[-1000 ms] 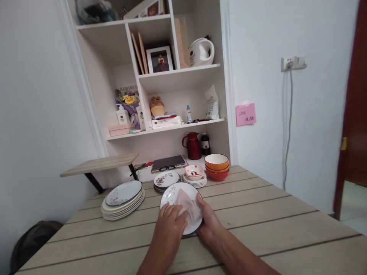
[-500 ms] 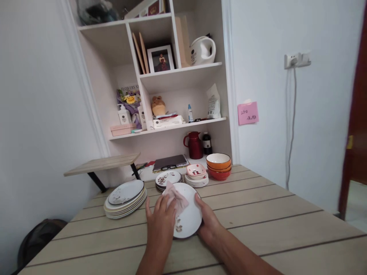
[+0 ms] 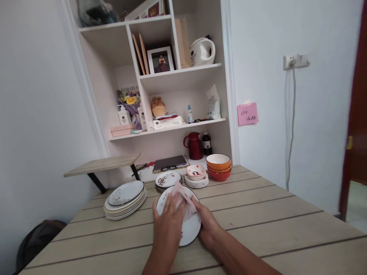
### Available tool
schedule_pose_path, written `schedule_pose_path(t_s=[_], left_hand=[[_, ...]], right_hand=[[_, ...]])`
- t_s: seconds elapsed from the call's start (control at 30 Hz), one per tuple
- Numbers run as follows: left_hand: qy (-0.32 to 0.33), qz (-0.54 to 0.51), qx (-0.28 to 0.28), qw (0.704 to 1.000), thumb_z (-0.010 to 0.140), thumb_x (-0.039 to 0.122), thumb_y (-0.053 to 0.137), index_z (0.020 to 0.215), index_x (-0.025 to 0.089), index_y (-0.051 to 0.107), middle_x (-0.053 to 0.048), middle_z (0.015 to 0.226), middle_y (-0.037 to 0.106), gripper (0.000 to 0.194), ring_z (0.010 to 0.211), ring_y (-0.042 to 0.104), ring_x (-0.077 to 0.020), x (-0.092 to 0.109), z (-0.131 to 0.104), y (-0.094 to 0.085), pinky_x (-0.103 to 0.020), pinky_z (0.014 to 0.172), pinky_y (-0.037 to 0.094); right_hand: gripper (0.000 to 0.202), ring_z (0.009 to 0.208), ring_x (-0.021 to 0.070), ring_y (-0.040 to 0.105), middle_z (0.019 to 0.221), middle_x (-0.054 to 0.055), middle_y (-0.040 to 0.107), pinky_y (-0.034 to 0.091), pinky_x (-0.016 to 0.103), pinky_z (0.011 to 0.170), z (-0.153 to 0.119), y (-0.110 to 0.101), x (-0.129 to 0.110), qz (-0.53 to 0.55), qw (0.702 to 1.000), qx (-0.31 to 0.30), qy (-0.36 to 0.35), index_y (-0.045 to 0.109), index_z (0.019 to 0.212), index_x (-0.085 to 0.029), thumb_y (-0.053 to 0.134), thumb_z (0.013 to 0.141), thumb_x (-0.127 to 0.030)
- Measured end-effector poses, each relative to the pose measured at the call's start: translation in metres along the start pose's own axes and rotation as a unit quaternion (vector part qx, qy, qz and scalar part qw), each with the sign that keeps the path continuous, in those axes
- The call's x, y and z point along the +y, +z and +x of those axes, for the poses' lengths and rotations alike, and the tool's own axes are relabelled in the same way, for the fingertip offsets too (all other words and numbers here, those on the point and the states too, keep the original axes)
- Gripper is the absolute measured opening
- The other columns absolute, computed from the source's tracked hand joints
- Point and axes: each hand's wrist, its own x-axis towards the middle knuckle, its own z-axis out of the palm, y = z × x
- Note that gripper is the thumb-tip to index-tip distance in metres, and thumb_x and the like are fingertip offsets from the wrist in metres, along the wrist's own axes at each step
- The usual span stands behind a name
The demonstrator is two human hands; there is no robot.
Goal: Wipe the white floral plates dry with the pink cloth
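Observation:
A white plate (image 3: 190, 231) with a dark rim and a floral print is tilted above the near part of the table. My right hand (image 3: 210, 225) grips its right edge, thumb on top. A pale pink cloth (image 3: 187, 206) lies bunched on the plate's face, and my left hand (image 3: 169, 221) presses on it with the fingers around its left side. Behind the plate stand a stack of small floral plates (image 3: 168, 178) and a stack of small white dishes (image 3: 197, 182) topped by a pink patterned bowl (image 3: 196, 171).
Larger plates (image 3: 126, 194) are stacked at the left of the wooden table (image 3: 258, 221). Orange and red bowls (image 3: 218, 164) stand at the back right. A raised wooden board (image 3: 101, 164), a dark laptop (image 3: 169, 163) and a red jug (image 3: 194, 146) are farther back.
My left hand has slid to the right across the plate with the cloth. The plate has turned, and its lower print is now mostly covered. My right hand still grips the edge.

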Motion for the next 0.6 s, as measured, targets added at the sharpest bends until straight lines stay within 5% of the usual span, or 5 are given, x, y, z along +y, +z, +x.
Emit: schedule_pose_path(t_s=[0.27,0.6], left_hand=[[-0.066,0.007,0.011,0.998,0.085,0.011,0.046,0.107,0.026,0.066,-0.006,0.127,0.061,0.034,0.121,0.051,-0.0279,-0.006,-0.002,-0.012,-0.065,0.108,0.016],[0.122,-0.090,-0.045,0.987,0.082,0.007,0.046,0.125,0.030,0.055,0.000,0.134,0.056,0.049,0.125,0.049,-0.0190,0.016,-0.003,-0.014,-0.050,0.112,0.026]], right_hand=[[0.053,0.084,0.0261,0.071,0.088,0.015,0.075,0.052,0.039,0.082,-0.002,0.001,-0.007,0.054,0.997,0.060,-0.008,0.057,0.120,-0.006,0.052,0.086,-0.046],[0.047,0.079,0.0236,0.071,0.089,0.015,0.075,0.052,0.035,0.082,0.001,-0.005,-0.010,0.043,0.999,-0.004,0.011,0.062,0.112,-0.004,0.055,0.085,-0.043]])
